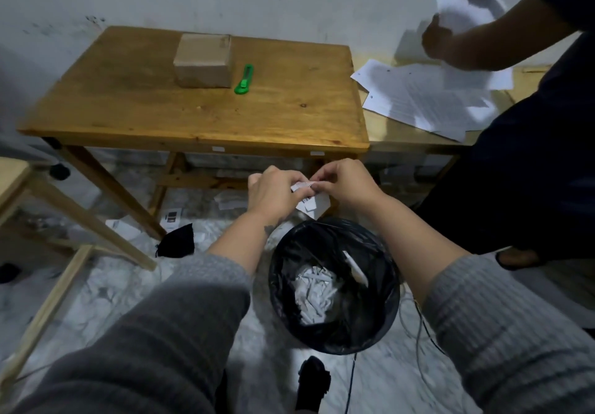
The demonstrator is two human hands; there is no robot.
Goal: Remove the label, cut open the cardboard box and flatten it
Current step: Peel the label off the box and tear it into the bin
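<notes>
A closed brown cardboard box [203, 59] stands on the far middle of the wooden table [161, 114]. A green utility knife [244, 79] lies just right of it. Both my hands are in front of the table, above a black-lined waste bin [335, 285]. My left hand [277, 191] and my right hand [346, 181] pinch a white barcoded label [314, 202] between them, partly crumpled and hidden by my fingers.
The bin holds white paper scraps. Paper bits and a black pouch [177, 241] lie on the floor under the table. At the right, another person [515, 130] handles white sheets [434, 98] spread over a second table. A wooden frame [48, 301] stands at the left.
</notes>
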